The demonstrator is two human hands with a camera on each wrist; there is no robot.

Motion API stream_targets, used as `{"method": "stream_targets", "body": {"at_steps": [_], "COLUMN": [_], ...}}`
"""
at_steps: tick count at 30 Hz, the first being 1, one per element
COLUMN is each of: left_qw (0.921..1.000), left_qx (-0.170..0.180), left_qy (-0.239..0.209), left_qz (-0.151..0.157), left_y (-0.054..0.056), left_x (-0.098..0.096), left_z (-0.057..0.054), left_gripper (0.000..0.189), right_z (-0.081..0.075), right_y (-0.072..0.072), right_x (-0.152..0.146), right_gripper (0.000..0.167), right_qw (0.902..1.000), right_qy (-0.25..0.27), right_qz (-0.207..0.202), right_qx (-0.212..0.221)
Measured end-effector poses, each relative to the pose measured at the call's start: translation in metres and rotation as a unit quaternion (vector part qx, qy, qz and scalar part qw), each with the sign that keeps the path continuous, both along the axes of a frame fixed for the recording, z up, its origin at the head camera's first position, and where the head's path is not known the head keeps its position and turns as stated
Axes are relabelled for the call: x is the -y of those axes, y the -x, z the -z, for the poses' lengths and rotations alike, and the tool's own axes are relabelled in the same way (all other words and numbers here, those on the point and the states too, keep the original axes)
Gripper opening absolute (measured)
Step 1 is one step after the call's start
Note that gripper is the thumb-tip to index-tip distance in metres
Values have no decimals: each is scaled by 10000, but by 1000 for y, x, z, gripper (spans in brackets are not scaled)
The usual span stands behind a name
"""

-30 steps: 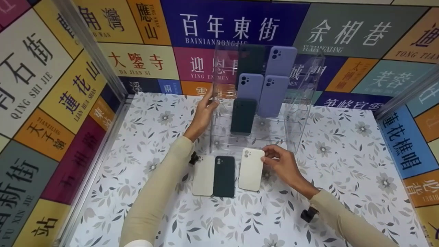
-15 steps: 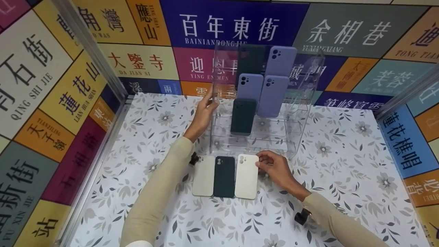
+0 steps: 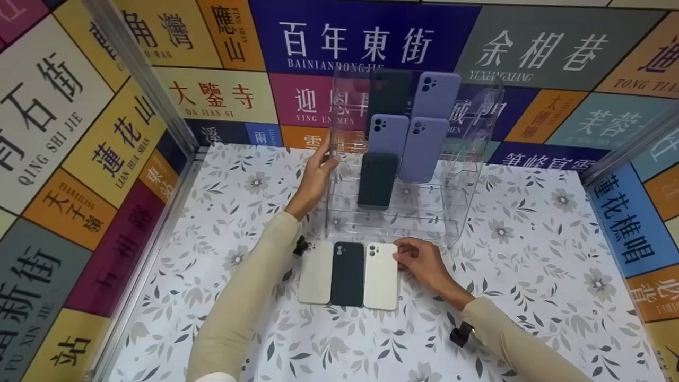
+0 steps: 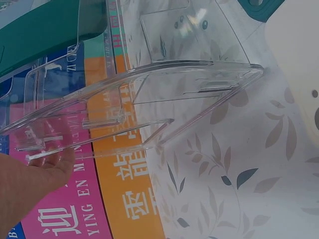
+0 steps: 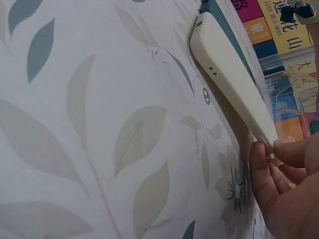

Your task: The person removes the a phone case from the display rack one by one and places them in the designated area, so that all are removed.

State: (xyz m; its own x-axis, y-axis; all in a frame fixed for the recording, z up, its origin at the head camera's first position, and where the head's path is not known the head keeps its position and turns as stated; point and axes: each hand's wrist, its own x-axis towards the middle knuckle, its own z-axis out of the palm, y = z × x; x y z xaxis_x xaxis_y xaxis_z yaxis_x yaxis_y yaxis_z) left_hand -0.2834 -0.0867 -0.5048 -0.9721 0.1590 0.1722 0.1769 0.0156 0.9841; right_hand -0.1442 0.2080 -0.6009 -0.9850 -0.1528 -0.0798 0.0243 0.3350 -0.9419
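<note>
My left hand (image 3: 316, 178) grips the left side of a clear tiered display stand (image 4: 199, 65), fingers around its edge in the left wrist view. With thumb and fingers, my right hand (image 3: 424, 262) pinches the upper right corner of a cream phone case (image 3: 381, 284). That case lies on the table beside a dark green phone case (image 3: 348, 276), camera cutouts up. Left of the green one is another cream phone case (image 3: 315, 278), its top corner partly behind the left wrist gear. In the right wrist view, the pinched case (image 5: 234, 84) shows its edge.
Three purple phone cases (image 3: 423, 151) and two dark green ones, one in the front tier (image 3: 378, 183), stand in the display stand. A leaf-patterned cloth (image 3: 530, 254) covers the table. Sign-printed panels (image 3: 366, 32) rise at the back and sides.
My right hand has brought the cream phone case left and toward me, into line with the dark green case. The left hand has stayed on the stand.
</note>
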Motion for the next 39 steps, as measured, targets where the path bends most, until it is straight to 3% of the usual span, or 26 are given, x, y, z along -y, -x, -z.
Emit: {"method": "stream_targets", "body": {"at_steps": [12,29,39], "left_qw": [10000,10000,10000], "left_qx": [26,1,-2], "left_qy": [13,-19,-21], "left_qz": [-49,-67,-64], "left_y": [-1,0,0], "left_x": [1,0,-2], "left_z": [-1,0,0], "left_gripper": [70,69,69], "right_z": [1,-1,-10], "right_y": [2,4,5], "right_x": [6,17,16], "right_gripper": [27,29,21], "right_qw": [9998,9983,9948], "right_qy": [57,-495,-938], "right_qz": [-95,-293,-194], "right_qx": [157,-63,-338]}}
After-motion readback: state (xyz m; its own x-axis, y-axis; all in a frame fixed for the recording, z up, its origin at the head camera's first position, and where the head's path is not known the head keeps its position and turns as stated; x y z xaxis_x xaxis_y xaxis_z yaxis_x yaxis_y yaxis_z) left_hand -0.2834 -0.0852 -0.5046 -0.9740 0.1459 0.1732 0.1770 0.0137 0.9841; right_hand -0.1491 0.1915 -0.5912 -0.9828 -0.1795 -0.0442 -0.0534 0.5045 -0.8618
